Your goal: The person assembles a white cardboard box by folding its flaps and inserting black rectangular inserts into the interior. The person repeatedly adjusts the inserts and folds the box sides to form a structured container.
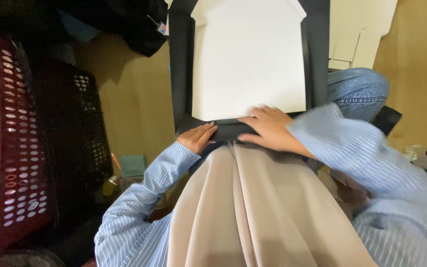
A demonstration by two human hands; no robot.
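Underfoot, wooden floor (134, 94), pale brown, bearing all else. Left of the white folding board (248, 59): dark red perforated laundry basket (11, 148), tall, filling that edge of view; heap of black clothing (124, 24) up beyond it. Black garment (184, 74) spread flat beneath the board, side edges wrapped up along the board's left and right margins, bottom hem turned over the board's near edge. Long axis of board and garment running straight away from the body; board's pointed, collar-shaped end at the far side, square end nearest the lap. Beige skirt (253, 207) below the board; denim-clad knee (359, 89) to the board's right. Right hand (270, 129), flat and spread, palm down, pressing the folded hem at the board's near edge. Left hand (197, 137), fingers extended and loose, gripping nothing, resting on the garment's near-left corner. Striped blue sleeves on both arms. Judged handling: fabric soft, light, limp, likely to slide off the smooth board unless pinned; board stiff, thin, light. Best hold probably at the folded hem and the wrapped side edges, pinching cloth against board. Small clutter right of the board, too blurred to identify.
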